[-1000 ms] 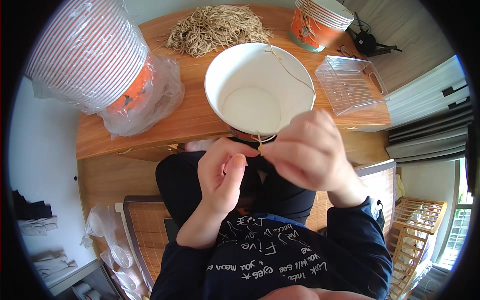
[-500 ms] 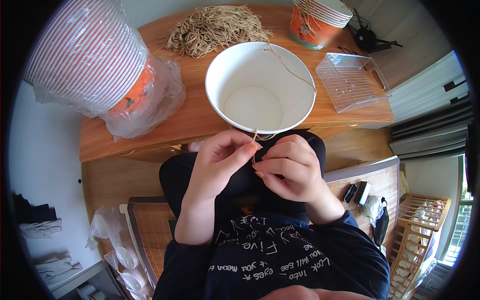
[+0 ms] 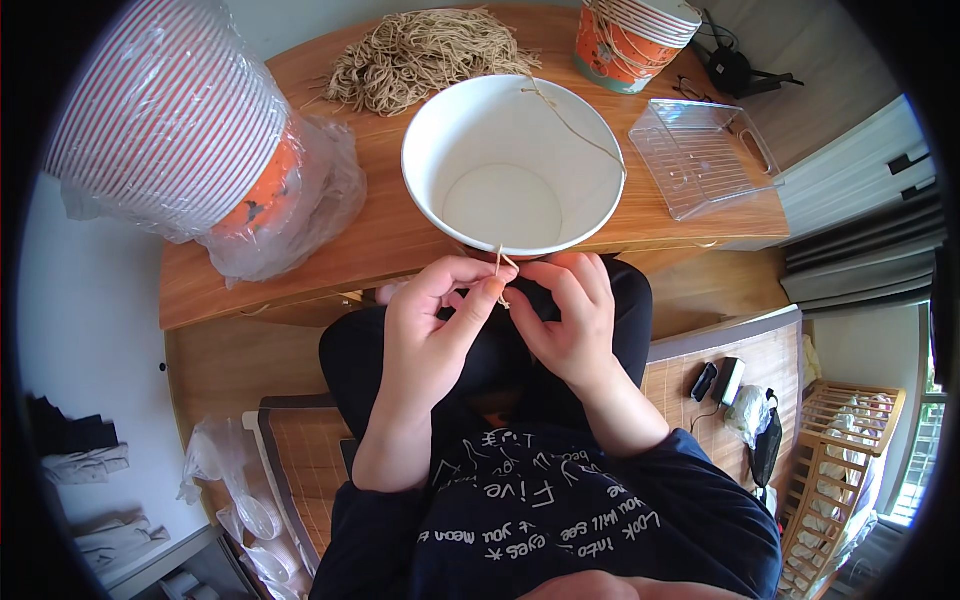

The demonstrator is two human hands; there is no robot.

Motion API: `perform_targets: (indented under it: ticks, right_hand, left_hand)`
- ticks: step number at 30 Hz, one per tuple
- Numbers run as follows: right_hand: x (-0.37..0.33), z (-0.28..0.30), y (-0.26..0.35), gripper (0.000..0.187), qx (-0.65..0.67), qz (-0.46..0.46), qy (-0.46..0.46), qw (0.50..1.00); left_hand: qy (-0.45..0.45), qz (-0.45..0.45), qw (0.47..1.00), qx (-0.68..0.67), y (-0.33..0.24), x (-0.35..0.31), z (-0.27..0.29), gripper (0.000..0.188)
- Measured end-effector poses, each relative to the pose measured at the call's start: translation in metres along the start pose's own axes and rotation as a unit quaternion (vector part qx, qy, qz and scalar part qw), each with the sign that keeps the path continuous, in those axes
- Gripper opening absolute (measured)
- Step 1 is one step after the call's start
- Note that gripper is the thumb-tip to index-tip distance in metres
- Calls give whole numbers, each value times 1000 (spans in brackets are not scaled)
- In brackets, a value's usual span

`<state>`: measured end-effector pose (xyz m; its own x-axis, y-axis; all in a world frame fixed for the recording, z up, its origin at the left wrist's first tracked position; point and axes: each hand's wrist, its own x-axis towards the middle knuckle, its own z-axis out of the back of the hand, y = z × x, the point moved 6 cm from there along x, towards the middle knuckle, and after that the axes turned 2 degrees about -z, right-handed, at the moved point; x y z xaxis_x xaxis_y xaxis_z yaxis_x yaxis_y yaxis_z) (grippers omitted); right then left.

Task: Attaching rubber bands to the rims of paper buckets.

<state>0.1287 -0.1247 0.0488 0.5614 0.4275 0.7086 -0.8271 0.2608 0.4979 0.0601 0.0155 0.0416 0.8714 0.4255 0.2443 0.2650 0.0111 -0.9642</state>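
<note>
A large paper bucket, white inside, stands at the table's front edge with its mouth tilted toward me. A thin beige cord runs from the far rim along the right side. At the near rim, the cord's end comes through the wall and forms a small loop. My left hand is closed, pinching that cord between thumb and forefinger just below the rim. Close beside it, my right hand has thumb and forefinger at the cord too, its other fingers curled. The fingertips partly hide the cord.
A tall plastic-wrapped stack of buckets leans at the left. Behind the bucket lies a tangled heap of cord. At the back right stand more orange buckets, and a clear plastic tray lies before them. Glasses rest nearby.
My right hand has turned and lifted slightly, its fingers moving up to the cord near the rim. The cord now shows a small loop. The bucket has shifted slightly in view.
</note>
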Motion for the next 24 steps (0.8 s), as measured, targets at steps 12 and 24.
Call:
perform_targets:
  ticks: [12,24]
  right_hand:
    - [2,13,4,23,101,-13,60,993]
    - [7,11,17,22,88,-24,28,995]
  left_hand:
    - [29,24,993,-115,4,0,-10,15]
    - [20,65,991,-111,12,-2,-9,14]
